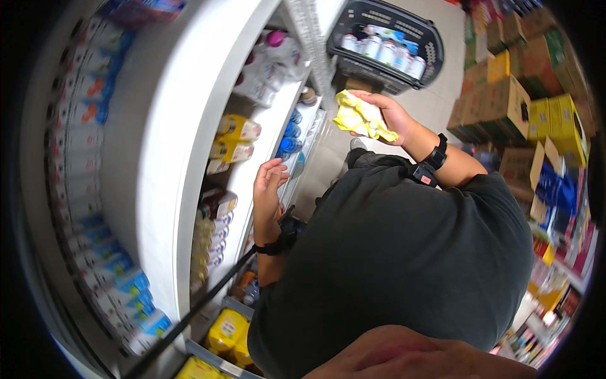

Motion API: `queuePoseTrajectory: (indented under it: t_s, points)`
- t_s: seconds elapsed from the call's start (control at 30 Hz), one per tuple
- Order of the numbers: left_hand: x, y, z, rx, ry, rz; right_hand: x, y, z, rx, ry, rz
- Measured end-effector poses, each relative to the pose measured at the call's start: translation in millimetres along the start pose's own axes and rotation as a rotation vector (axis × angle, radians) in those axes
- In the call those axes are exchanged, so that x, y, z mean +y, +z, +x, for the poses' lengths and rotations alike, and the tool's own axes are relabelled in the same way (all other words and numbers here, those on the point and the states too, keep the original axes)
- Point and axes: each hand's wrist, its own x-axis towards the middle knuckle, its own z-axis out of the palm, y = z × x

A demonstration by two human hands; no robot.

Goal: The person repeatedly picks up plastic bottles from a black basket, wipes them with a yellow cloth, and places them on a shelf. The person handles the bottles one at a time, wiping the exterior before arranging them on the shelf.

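In my right hand (pixel 395 116) is a crumpled yellow and white cloth (pixel 356 115), gripped between thumb and fingers in front of my body. My left hand (pixel 270 184) is raised at the edge of a white shelf, with its fingers loosely bent and nothing visible in it. Near it on the shelf stand yellow-labelled packs (pixel 236 135) and, lower in the picture, a row of clear bottles (pixel 215 241). Blue-capped bottles (pixel 289 142) sit on a lower shelf just beyond my left fingers.
White shelving (pixel 165 142) fills the left, with a row of white and blue cartons (pixel 87 109). A black basket (pixel 383 23) holding several white bottles (pixel 387 51) stands ahead on the tiled floor (pixel 438 102). Cardboard boxes (pixel 502 104) are stacked at right. A black strap (pixel 213 289) crosses the lower left.
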Motion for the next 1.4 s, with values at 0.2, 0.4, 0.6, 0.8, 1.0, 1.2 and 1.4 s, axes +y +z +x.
queuePoseTrajectory:
  t_s: [0.2,0.4,0.6,0.8,1.0,1.2,1.4]
  points:
    - [8.8,72.4,88.9,-0.299,-0.083,0.128,-26.5,-60.9,-73.2,0.272,-0.326,0.022]
    - [8.1,178.3,207.8,-0.453,-0.221,0.196,-70.1,-141.4,-96.2,0.452,-0.408,0.143]
    - [-14.1,291.6,370.9,-0.391,-0.22,0.317,-150.6,-193.8,-93.5,0.444,-0.419,0.411]
    - [-49.2,382.2,530.2,-0.101,-0.186,0.538,-196.8,-259.5,-101.3,0.445,-0.377,0.432]
    - [-144.7,398.7,687.5,0.068,-0.502,0.403,-192.5,-279.4,-120.2,0.689,-0.373,0.506]
    - [-194.7,404.5,760.2,-0.357,-0.738,0.464,-178.4,-289.2,-131.8,0.85,-0.484,0.598]
    - [-138.9,450.7,705.6,-0.142,-0.677,0.458,-184.3,-288.2,-125.5,0.92,-0.608,0.602]
